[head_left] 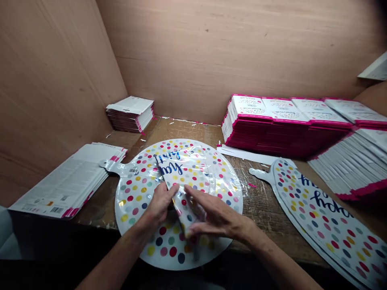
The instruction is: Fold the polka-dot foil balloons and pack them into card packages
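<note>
1. Surface: brown worktable (260, 213), wooden walls (181, 52) behind and left.
2. Left hand (159, 203): gripping the folded balloon (183, 204) by its edge.
3. Right hand (216, 215): curled, touching the folded balloon; grip cannot be told.
4. Flat balloon (226, 191): under the folded balloon.
5. Outward: card stacks (69, 173) left and rear; balloon pile (326, 219) right.

- Left grip (159, 203): bare human hand, slim, rounded knuckles
- Right grip (219, 219): bare human hand, long slender fingers (203, 197), faint tendon ridges across the back; tips slightly blurred
- Left forearm (121, 249): uncovered, lean, narrows toward wrist (148, 219)
- Right forearm (272, 251): uncovered, lean, same taper
- Both forearms bare down to frame's bottom edge
</note>
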`<state>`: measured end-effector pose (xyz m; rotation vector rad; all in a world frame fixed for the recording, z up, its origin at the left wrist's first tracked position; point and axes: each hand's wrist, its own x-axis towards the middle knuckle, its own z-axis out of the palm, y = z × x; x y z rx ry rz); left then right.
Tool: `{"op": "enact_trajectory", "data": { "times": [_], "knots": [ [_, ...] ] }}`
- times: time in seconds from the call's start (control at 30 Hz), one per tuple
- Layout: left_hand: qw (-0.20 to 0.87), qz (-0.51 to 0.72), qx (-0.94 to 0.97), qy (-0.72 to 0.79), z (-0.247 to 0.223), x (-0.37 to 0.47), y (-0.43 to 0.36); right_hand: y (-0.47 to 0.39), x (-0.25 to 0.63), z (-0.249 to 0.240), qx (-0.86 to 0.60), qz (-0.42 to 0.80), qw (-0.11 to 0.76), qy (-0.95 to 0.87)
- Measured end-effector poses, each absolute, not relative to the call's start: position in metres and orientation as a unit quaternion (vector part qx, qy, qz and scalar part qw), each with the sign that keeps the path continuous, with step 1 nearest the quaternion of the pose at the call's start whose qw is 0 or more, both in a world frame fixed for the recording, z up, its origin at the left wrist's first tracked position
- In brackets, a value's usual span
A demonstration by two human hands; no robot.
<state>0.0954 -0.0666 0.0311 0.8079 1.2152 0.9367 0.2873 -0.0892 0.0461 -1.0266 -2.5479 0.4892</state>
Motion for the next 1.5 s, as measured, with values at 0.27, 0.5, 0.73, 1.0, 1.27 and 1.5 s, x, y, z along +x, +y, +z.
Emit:
{"op": "enact_trajectory", "data": {
  "times": [0.27,0.5,0.73,1.0,1.27,1.5],
  "knots": [
    [0.428,0.26,0.562,0.658,0.034,0.034,-0.067,-0.075,0.311,0.019,-0.331,0.043,0.157,-0.93],
    [0.195,0.27,0.807,0.487,0.01,0.019,-0.075,-0.047,0.3,0.02,-0.473,0.222,0.209,-0.827],
    [0.231,0.28,0.604,0.71,0.011,0.039,-0.054,-0.027,0.266,0.012,-0.675,0.061,0.189,-0.711],
    [0.294,0.246,0.546,0.745,0.02,0.036,-0.044,-0.044,0.184,0.018,-0.441,-0.051,0.068,-0.893],
    [0.11,0.291,0.846,0.434,0.037,0.011,-0.045,-0.067,0.244,0.024,-0.245,0.004,0.061,-0.968],
    [0.182,0.151,0.877,0.419,0.011,0.016,-0.035,-0.063,0.299,0.002,-0.384,0.318,0.29,-0.817]
  ]
}}
